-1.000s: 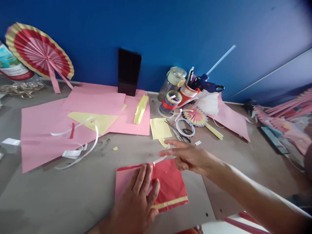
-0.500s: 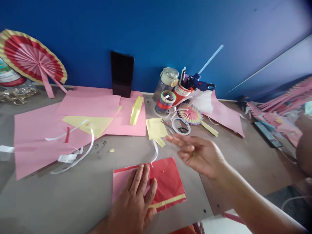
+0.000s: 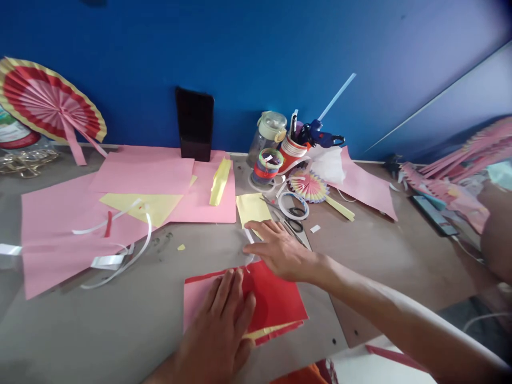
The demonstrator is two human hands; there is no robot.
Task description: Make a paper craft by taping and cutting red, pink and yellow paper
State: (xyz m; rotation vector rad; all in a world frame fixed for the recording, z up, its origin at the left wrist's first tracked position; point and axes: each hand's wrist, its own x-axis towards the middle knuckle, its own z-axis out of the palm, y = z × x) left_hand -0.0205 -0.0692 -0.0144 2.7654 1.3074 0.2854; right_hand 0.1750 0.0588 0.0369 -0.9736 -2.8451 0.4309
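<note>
Our right grip (image 3: 282, 253), parted and visibly unloaded, has moved within reach of the white strip (image 3: 250, 236) beyond the red paper (image 3: 280, 298), braced by our flat left hand (image 3: 216, 325).

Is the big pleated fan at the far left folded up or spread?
Spread: the fan shows its pleats radiating outward, pink, red and yellow bands forming one broad, rounded face.
</note>
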